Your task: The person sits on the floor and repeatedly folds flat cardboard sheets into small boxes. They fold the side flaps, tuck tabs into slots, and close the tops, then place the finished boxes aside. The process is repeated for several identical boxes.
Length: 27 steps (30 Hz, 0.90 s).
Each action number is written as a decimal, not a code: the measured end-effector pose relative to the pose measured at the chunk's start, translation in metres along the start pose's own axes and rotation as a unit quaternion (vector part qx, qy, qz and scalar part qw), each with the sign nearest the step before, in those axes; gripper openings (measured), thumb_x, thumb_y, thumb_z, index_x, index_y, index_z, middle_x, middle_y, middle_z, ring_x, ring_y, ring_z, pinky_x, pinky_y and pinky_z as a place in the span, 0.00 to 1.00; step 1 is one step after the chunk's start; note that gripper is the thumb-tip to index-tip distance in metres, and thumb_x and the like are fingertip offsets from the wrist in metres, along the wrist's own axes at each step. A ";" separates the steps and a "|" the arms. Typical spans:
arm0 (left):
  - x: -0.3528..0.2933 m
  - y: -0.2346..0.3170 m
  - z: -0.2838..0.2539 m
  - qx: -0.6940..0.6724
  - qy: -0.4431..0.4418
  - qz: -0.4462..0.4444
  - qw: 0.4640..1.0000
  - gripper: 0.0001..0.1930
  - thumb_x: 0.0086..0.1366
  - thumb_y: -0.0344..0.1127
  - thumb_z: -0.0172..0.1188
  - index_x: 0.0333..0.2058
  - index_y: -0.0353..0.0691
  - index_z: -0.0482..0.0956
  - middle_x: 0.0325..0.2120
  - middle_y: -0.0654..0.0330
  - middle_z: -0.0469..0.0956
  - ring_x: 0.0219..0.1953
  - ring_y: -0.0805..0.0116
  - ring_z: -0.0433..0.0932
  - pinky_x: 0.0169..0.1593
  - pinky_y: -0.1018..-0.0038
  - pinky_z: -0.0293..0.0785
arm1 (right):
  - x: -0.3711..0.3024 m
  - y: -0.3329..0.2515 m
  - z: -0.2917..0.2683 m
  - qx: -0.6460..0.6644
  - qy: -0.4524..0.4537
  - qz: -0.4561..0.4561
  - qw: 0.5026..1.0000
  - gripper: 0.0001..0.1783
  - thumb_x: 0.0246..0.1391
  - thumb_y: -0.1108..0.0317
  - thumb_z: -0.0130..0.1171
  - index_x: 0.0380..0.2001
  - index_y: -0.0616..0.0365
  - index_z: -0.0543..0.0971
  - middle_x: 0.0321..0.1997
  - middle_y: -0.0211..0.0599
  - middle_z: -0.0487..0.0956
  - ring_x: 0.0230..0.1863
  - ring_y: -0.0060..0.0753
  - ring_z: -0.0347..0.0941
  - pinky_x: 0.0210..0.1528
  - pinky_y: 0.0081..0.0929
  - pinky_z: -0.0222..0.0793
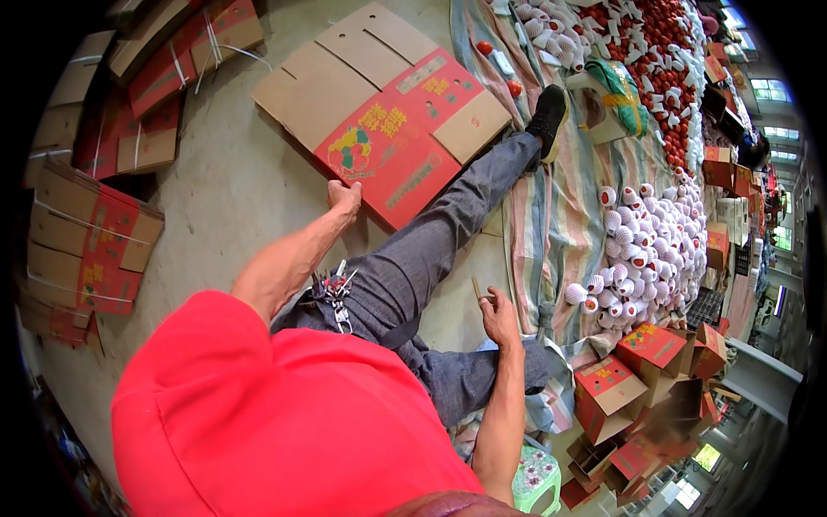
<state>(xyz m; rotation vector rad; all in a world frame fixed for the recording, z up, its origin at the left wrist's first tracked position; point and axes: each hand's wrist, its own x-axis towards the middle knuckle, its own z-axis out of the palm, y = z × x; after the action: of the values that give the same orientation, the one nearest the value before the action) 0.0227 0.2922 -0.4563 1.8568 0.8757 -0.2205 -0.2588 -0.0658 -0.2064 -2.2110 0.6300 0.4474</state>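
Right hand (pixel 500 317) is loosely curled, seemingly with a thin tan stick (pixel 476 288) at its fingers; can't tell how firmly. Left hand (pixel 345 198) is pinching the near edge of a flattened red-and-tan cardboard carton (pixel 392 142) on the grey floor (pixel 215 207), probably steadying it. Grey-trousered leg (pixel 465 202) crowds its right edge; open floor leftward, up to strapped carton bundles (pixel 90 237).
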 end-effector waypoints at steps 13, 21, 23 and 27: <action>-0.038 0.065 -0.023 -0.095 0.011 -0.009 0.995 0.21 0.58 0.45 0.74 0.41 0.35 0.79 0.35 0.48 0.83 0.39 0.54 0.84 0.42 0.56 0.80 | 0.000 0.013 0.002 -0.026 0.000 -0.003 1.000 0.27 0.69 0.64 0.58 0.64 0.69 0.74 0.50 0.51 0.88 0.49 0.41 0.85 0.55 0.35 0.78; 0.084 0.026 -0.016 -0.235 -0.171 -0.115 0.950 0.10 0.58 0.31 0.71 0.29 0.36 0.77 0.29 0.51 0.80 0.28 0.56 0.83 0.20 0.59 0.74 | 0.020 0.012 0.015 0.014 -0.025 -0.019 0.999 0.25 0.67 0.63 0.60 0.62 0.65 0.77 0.51 0.58 0.86 0.51 0.53 0.85 0.56 0.43 0.78; 0.007 0.076 0.046 -0.059 -0.035 -0.100 0.993 0.15 0.54 0.35 0.74 0.34 0.34 0.77 0.34 0.44 0.82 0.36 0.50 0.85 0.31 0.54 0.81 | 0.008 0.035 0.004 -0.019 0.008 0.013 1.000 0.26 0.68 0.65 0.58 0.64 0.70 0.74 0.45 0.48 0.88 0.43 0.33 0.85 0.48 0.32 0.80; 0.023 0.058 0.049 -0.067 0.030 -0.079 0.994 0.33 0.54 0.35 0.75 0.56 0.31 0.71 0.56 0.36 0.78 0.55 0.42 0.82 0.57 0.47 0.79 | -0.003 0.024 -0.001 -0.023 0.026 -0.004 0.999 0.25 0.68 0.64 0.59 0.63 0.68 0.75 0.48 0.53 0.87 0.48 0.42 0.85 0.53 0.37 0.79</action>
<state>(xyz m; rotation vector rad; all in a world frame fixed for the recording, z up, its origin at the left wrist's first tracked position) 0.0891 0.2484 -0.4486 1.6786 1.0545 -0.2002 -0.2752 -0.0796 -0.2183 -2.2745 0.6434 0.4051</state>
